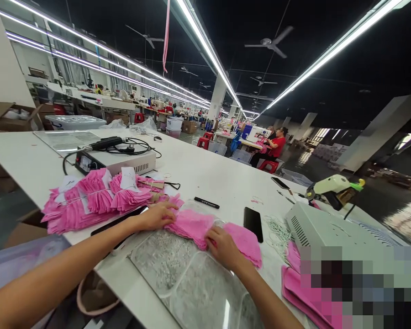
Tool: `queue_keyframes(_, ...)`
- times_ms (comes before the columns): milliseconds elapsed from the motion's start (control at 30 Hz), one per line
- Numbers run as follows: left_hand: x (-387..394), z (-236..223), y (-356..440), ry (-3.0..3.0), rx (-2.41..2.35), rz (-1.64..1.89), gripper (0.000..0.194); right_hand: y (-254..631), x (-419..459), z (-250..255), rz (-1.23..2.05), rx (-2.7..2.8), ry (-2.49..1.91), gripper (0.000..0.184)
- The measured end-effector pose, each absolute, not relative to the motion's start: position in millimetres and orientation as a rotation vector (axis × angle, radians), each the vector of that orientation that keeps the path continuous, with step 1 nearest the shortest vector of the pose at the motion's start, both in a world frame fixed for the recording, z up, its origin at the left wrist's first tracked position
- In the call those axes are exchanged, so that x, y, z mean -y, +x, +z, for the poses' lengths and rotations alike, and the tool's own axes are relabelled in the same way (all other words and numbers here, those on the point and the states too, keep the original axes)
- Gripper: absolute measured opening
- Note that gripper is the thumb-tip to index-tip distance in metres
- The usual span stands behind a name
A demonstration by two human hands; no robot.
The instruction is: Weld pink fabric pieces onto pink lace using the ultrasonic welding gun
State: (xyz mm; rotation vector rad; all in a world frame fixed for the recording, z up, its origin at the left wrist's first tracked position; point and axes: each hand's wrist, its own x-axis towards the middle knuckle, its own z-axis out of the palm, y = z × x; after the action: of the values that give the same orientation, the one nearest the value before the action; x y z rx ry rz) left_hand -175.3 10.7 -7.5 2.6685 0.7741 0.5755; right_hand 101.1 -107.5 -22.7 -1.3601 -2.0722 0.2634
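Note:
My left hand [155,215] lies flat with fingers stretched on the left end of a pink fabric piece [195,224] on the white table [205,173]. My right hand [222,246] presses down on the same pink piece, fingers curled onto the cloth near its middle. The fabric rests partly on a clear plastic sheet [178,269] spread over the table's near edge. To the left lie bundles of pink fabric pieces [96,198] tied with paper tags.
A black phone [253,223], a black marker [206,202], a grey control box [113,161] with a cabled hand tool, a white machine [325,226] and a tagging gun [332,187] sit on the table. More pink pieces [301,283] lie right. A seated person in red [276,146] works far back.

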Motion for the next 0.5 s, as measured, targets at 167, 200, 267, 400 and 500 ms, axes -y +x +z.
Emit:
queue_keyframes(167, -15, -10, -171, 2.683, -0.761, 0.503, 0.018, 112, 106, -33, 0.319, 2.047, -1.436, 0.013)
queue_keyframes(200, -22, -7, -165, 2.680, -0.782, 0.510, 0.017, 119, 98, -29, 0.326, 2.016, -1.469, 0.012)
queue_keyframes(267, -39, 0, -149, 2.669, -0.845, 0.542, 0.019, 133, 77, -17, 0.336, 1.952, -1.532, 0.018)
queue_keyframes(400, -71, 21, -125, 2.651, -0.945, 0.666, 0.028, 150, 37, 11, 0.310, 1.862, -1.587, 0.033)
queue_keyframes(500, -73, 30, -130, 2.661, -0.947, 0.734, 0.028, 144, 33, 16, 0.270, 1.848, -1.544, 0.031)
